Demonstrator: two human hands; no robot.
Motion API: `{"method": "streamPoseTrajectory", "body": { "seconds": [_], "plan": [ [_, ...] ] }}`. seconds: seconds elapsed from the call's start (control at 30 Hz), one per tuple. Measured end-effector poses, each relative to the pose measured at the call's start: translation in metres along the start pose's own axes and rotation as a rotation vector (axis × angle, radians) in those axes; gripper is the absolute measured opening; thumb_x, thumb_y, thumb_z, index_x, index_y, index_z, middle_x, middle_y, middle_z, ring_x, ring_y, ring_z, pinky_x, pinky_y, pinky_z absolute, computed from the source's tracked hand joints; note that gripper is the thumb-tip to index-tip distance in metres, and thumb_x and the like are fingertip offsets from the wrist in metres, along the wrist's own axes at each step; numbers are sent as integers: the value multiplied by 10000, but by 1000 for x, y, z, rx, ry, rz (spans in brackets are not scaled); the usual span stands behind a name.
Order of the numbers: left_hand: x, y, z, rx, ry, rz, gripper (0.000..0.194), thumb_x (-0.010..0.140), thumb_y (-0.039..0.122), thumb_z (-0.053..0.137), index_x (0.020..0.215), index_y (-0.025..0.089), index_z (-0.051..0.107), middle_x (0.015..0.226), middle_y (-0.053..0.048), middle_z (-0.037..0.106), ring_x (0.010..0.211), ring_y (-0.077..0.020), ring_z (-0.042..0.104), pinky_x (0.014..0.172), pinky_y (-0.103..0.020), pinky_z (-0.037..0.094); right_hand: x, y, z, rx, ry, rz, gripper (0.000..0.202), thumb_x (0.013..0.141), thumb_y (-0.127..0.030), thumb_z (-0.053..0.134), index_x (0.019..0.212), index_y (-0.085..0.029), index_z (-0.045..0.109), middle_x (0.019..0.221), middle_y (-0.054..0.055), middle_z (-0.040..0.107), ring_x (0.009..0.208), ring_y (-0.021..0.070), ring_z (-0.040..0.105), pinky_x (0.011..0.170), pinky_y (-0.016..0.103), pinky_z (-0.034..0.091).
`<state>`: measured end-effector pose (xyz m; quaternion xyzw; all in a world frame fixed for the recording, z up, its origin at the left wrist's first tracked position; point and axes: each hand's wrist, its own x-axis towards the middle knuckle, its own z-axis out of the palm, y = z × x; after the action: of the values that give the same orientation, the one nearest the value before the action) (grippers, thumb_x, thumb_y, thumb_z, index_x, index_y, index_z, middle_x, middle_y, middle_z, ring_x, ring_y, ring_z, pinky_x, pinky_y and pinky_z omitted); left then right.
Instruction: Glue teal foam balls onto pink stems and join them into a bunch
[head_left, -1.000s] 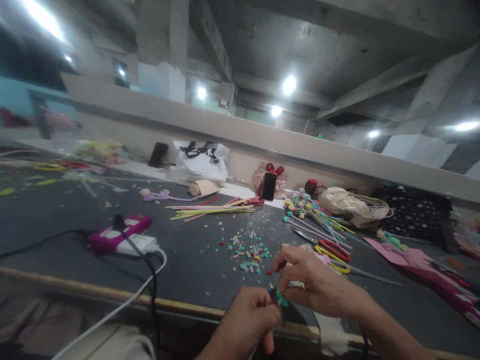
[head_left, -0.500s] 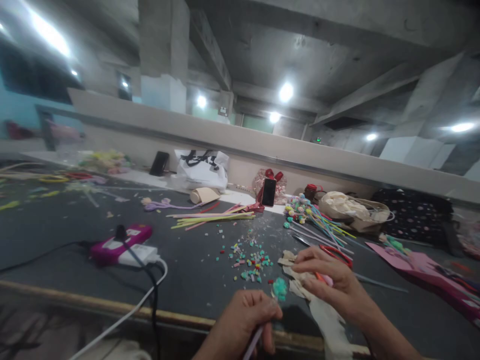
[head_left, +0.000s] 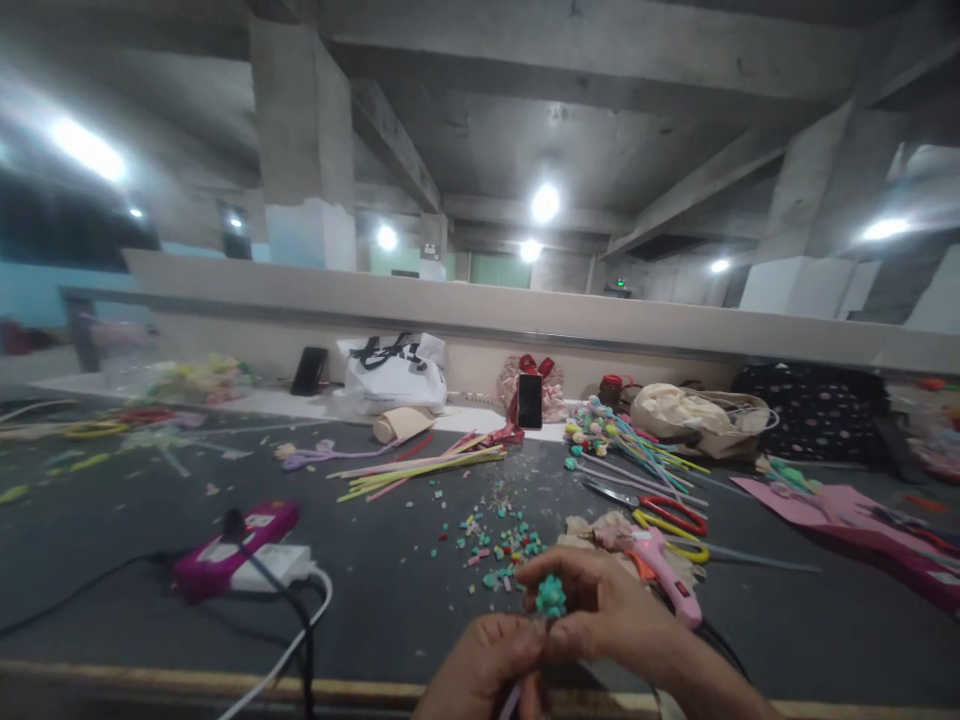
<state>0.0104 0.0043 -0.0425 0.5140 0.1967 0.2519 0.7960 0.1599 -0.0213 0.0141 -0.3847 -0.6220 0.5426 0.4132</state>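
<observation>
Dark worktop [head_left: 360, 600] fills the lower part of my feed. Spotted black bag [head_left: 814, 415], white bag [head_left: 394, 380] and cream bag [head_left: 694, 415] sit along the back, out of the hands' way I'd say.

Right hand [head_left: 626, 615]: fingers curved and parted around the green cluster [head_left: 551, 596], thumb low by the left fingertips. Can't tell if it presses on the cluster or just frames it. Left hand [head_left: 484, 660]: thumb and fingers pinched together on the pale stem [head_left: 511, 702] just below the cluster — gripping that close probably keeps the head from wobbling. Cluster is upright between the hands, near the front edge.

Magenta power strip [head_left: 274, 525] lies well left, cables running off the front edge. Pink glue gun [head_left: 664, 575] lies just beyond the right hand, nose on crumpled cloth [head_left: 576, 528] — likely there to spare the worktop from drips (my guess). Red-handled scissors [head_left: 675, 514] and yellow-handled scissors [head_left: 667, 525] lie behind it, within right-hand reach.

Straight stems [head_left: 420, 468] lie loosely together behind the scatter of tiny pieces [head_left: 491, 579], mostly teal, some red and pink. Pieces sit just past the fingertips, which makes for a short pick.
</observation>
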Motion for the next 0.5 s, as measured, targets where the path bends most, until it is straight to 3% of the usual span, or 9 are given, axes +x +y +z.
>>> {"method": "streamPoseTrajectory", "body": {
  "seconds": [0.17, 0.3, 0.4, 0.5],
  "plan": [
    [-3, 3, 8, 38, 50, -23, 487, 583, 581, 521, 372, 148, 448, 295, 37, 391, 282, -46, 286, 367, -217, 130, -2, 0, 3, -1, 24, 74, 316, 565, -173, 673, 872, -185, 598, 764, -13, 623, 512, 80, 556, 466, 171, 378],
    [-5, 4, 14, -5, 108, 35, 457, 580, 569, 538, 427, 144, 475, 280, 55, 374, 276, -44, 281, 372, -210, 141, -2, -1, 3, -49, 37, 65, 258, 595, -153, 635, 851, -172, 604, 714, -16, 632, 511, 87, 573, 417, 147, 343],
    [-1, 3, 13, -37, 81, -4, 434, 518, 566, 593, 556, 140, 520, 267, 63, 407, 271, -54, 300, 379, -204, 172, -1, 3, 2, -34, 25, 61, 232, 616, -177, 622, 847, -162, 601, 721, -7, 628, 497, 80, 565, 399, 141, 335],
    [3, 2, 10, -19, 73, -53, 444, 481, 557, 624, 567, 134, 521, 302, 55, 439, 286, -47, 309, 385, -201, 172, -3, 6, -2, -41, 44, 55, 221, 619, -190, 632, 837, -165, 604, 708, -12, 615, 461, 64, 526, 393, 143, 326]
  ]
}}
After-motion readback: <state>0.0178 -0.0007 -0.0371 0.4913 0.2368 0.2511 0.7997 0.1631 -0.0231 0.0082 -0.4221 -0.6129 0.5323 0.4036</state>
